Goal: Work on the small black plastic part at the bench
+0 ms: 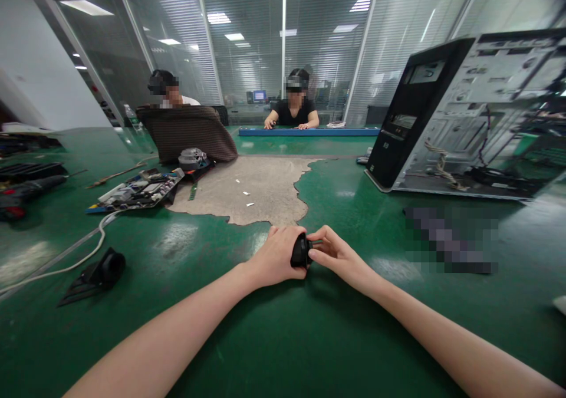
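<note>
A small black object (pixel 299 250) is in my left hand (pixel 276 256), whose fingers wrap round its far and near sides. My right hand (pixel 333 253) is at the object's right side, its thumb and fingertips pinched on the black part there. Both hands are above the green surface (pixel 247 339), in the middle of the view. The torn edge of a bare grey-brown patch (pixel 265 180) lies just beyond them. What exactly the black object is, I cannot make out.
An open computer case (pixel 398 115) stands at the right, with a blurred dark strip (pixel 446 239) before it. At the left are a circuit board (pixel 141 190), a black funnel-like part (pixel 104 271), a cable (pixel 84 262) and a brown chair back (pixel 188 130). Two people sit beyond.
</note>
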The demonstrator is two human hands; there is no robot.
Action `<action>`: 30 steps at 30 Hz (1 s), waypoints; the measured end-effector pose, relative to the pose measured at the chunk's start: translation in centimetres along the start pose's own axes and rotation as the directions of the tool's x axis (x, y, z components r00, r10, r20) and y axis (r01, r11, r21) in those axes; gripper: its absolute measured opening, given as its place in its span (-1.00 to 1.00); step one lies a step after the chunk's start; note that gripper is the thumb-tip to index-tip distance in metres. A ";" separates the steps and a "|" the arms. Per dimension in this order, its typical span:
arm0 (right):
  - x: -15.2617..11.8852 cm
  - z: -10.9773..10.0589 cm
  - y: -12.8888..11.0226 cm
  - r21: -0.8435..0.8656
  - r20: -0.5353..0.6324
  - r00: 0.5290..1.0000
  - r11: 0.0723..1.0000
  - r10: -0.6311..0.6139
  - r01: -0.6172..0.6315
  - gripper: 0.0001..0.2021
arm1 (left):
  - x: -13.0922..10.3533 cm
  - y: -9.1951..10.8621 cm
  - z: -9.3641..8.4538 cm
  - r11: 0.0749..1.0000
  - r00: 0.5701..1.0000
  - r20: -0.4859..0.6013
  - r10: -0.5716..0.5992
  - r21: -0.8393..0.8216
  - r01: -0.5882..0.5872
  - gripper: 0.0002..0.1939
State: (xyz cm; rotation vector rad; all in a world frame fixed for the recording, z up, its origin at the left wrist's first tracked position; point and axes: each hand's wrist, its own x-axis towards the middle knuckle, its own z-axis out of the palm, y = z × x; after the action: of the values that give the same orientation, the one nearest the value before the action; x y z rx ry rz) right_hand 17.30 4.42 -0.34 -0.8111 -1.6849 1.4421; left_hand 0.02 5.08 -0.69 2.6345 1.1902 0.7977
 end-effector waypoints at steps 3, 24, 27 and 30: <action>0.1 0.1 0.1 -0.021 -0.027 1.000 1.000 -0.009 0.008 -0.78 | 0.0 0.1 0.0 1.000 1.000 0.001 -0.002 -0.001 0.002 -0.41; 0.2 0.1 -0.2 -0.052 -0.030 0.999 0.999 0.010 -0.012 -0.74 | 0.1 0.3 -0.2 0.999 0.999 0.020 -0.026 -0.020 0.026 -0.43; 0.0 -0.1 -0.1 -0.016 0.038 0.999 1.000 0.017 -0.017 -0.73 | 0.1 0.2 -0.2 1.000 1.000 0.015 -0.015 -0.013 0.016 -0.41; -0.1 -0.2 -0.1 0.022 0.061 0.998 1.000 0.000 -0.002 -0.68 | 0.0 0.1 -0.1 1.000 1.000 0.016 -0.006 -0.011 0.006 -0.39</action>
State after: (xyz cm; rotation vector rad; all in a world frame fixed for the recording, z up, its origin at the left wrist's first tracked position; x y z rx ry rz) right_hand 17.59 4.40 -0.23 -0.7633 -1.7111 1.4967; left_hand 0.03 5.01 -0.53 2.6225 1.1859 0.7783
